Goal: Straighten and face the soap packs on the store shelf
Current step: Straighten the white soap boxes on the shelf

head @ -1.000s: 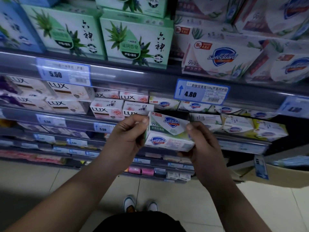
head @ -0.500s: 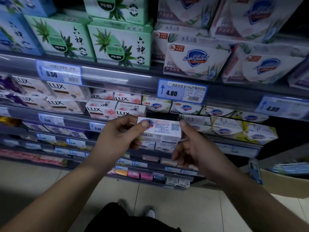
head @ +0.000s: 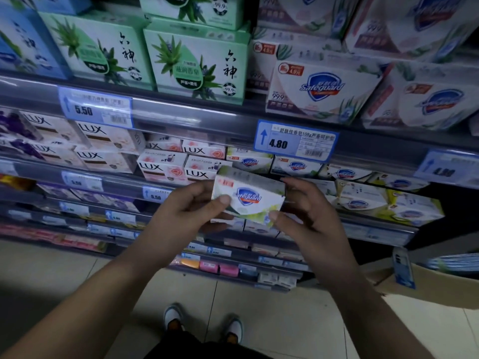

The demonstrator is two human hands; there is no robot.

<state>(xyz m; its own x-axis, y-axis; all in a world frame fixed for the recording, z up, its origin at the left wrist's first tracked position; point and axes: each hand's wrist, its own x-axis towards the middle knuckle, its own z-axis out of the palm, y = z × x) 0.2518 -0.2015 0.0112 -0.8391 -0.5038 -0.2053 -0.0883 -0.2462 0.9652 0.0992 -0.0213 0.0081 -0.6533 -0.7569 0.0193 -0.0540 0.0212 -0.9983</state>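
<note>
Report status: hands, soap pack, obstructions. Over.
Left hand and right hand both grip the Safeguard pack. Pack off the shelf, logo face toward camera, slightly tilted. Nothing visible between it and the Safeguard row behind.

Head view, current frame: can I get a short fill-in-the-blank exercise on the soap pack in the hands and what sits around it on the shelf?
1. The left hand and the right hand grip one soap pack of the brand ____.
2. The price label just above that pack reads ____.
3. The rose-printed packs on the shelf to its left are branded ____.

Missing words: Safeguard; 4.80; LUX
</note>
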